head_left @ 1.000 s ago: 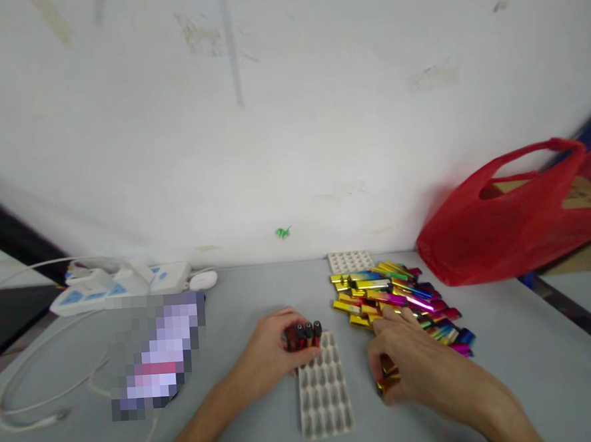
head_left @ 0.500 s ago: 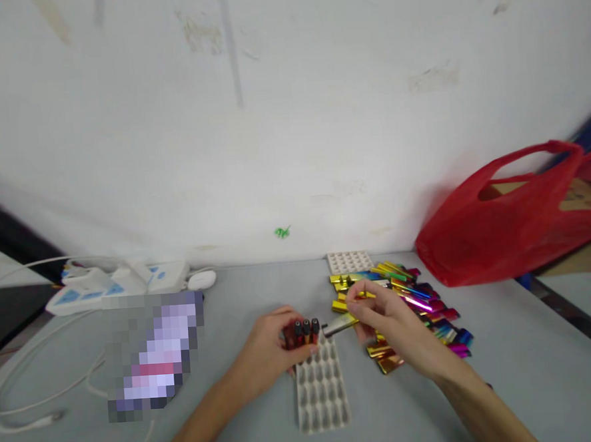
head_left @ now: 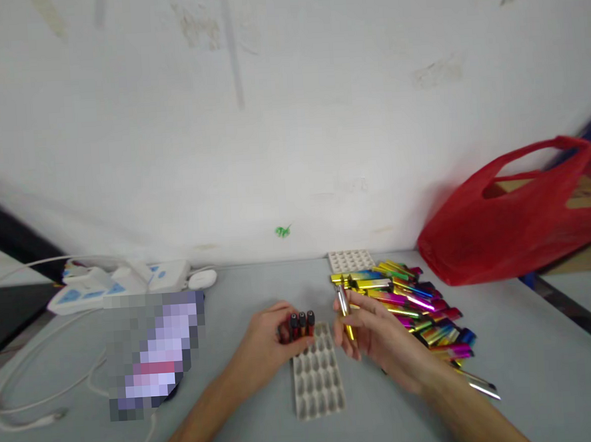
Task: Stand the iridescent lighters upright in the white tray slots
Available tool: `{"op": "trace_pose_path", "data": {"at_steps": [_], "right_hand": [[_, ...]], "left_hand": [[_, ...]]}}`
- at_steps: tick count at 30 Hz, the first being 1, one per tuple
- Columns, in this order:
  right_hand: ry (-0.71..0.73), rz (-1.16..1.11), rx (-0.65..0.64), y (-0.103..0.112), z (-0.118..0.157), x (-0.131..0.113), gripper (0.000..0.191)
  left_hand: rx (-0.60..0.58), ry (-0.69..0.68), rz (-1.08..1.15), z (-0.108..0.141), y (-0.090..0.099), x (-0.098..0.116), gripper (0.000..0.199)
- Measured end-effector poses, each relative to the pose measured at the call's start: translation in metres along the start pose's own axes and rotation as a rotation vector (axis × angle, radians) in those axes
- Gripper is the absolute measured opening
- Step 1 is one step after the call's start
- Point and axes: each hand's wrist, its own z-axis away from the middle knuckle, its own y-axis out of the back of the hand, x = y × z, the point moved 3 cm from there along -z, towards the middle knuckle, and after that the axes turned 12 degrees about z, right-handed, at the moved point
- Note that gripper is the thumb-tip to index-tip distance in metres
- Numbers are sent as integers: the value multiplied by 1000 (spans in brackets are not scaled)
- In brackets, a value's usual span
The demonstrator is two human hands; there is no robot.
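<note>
My left hand (head_left: pixel 267 337) is closed round several slim lighters (head_left: pixel 302 322), their black tops standing up in a row. It is at the far left corner of a pale moulded tray (head_left: pixel 319 381) with rows of hollow cells. Just right of that tray, my right hand (head_left: pixel 369 323) pinches a gold lighter (head_left: pixel 346 311), held nearly upright with its silver end up. Beyond and beside the right hand lies a pile of shiny metallic lighters (head_left: pixel 410 300) in gold, magenta, blue and green. My fingers hide the lower parts of the ones in my left hand.
A second pale tray (head_left: pixel 350 260) lies by the wall behind the pile. A red bag (head_left: pixel 506 235) with cardboard in it stands at the right. On the left are a power strip (head_left: pixel 166 279), a white earbud-like case (head_left: pixel 201 279), cables and a blurred-out phone-shaped object (head_left: pixel 161 356).
My right hand has turned the gold lighter from lying sideways to nearly upright, its silver end swinging up. My left hand has barely moved and keeps its row of lighters.
</note>
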Motion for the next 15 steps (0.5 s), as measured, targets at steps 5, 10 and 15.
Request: {"op": "trace_pose_path", "data": {"at_steps": [5,10,15], "right_hand": [[-10,-14,-1,-6,-2,6,22],[-77,-154,-75,-9,-2,11,27],[-150,-193,-150,-9,-7,18,61]], "left_hand": [[-1,10,16,0,-1,0,25],[6,5,3,-2,-1,-2,25],[13,1,3,-1,-1,-7,29]]}}
